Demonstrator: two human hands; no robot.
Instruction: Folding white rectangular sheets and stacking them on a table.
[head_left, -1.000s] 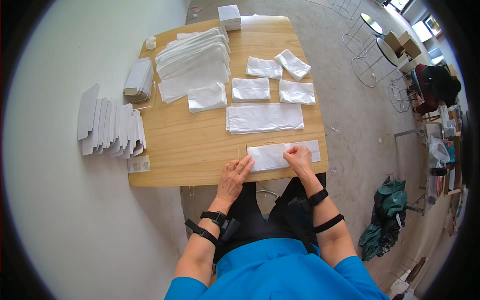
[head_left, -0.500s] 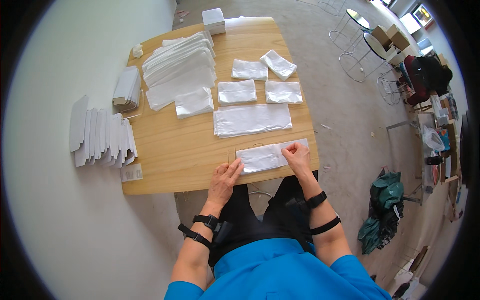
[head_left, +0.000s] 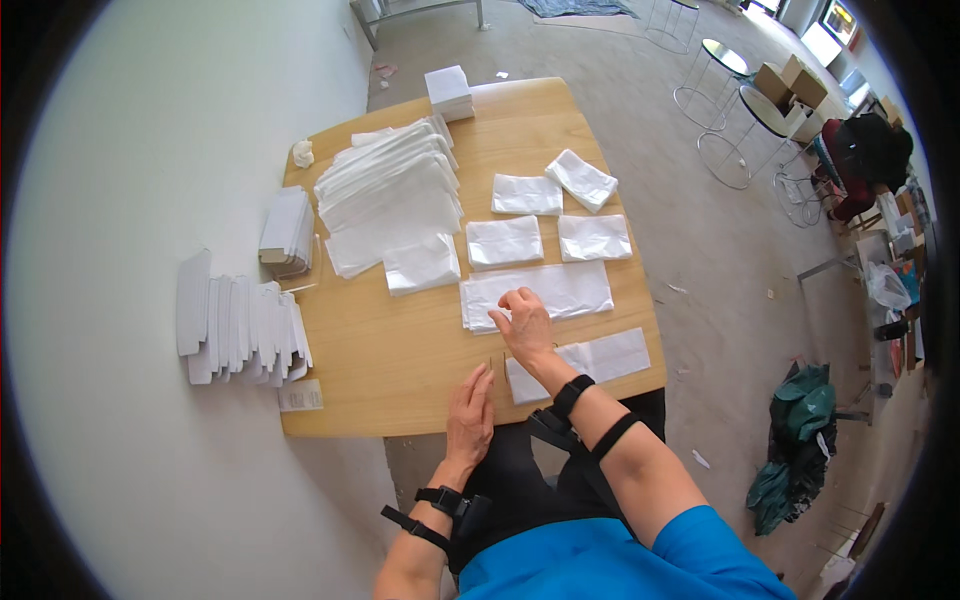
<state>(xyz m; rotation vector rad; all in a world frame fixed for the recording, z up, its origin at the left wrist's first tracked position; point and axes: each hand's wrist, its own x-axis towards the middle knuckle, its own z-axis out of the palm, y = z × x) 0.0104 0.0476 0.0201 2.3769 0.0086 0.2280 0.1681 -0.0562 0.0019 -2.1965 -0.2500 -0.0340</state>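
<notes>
My right hand [head_left: 527,325] reaches over a stack of long white sheets [head_left: 585,290], which look like thin paper or film. Its fingers are bent toward the thumb at the stack's left part; what lies between them is hard to make out. Under my right forearm, a single white strip [head_left: 610,355] lies along the table's front edge, its middle partly hidden. Beside the strip's left end, my left hand [head_left: 469,418] rests on the table's edge with fingers stretched out, holding nothing. Beyond the stack lie several folded white pieces [head_left: 505,242].
Fanned white sheets [head_left: 400,190] cover the back left of the wooden table [head_left: 390,390]. White cards [head_left: 450,93] are piled at the far end. Flat white boxes [head_left: 240,320] stand along the wall. A person [head_left: 862,160] sits at the far right, past stools [head_left: 765,110].
My right hand has moved left and away from the strip's right end to the stack. My left hand has come off the strip onto the table. The view has shifted.
</notes>
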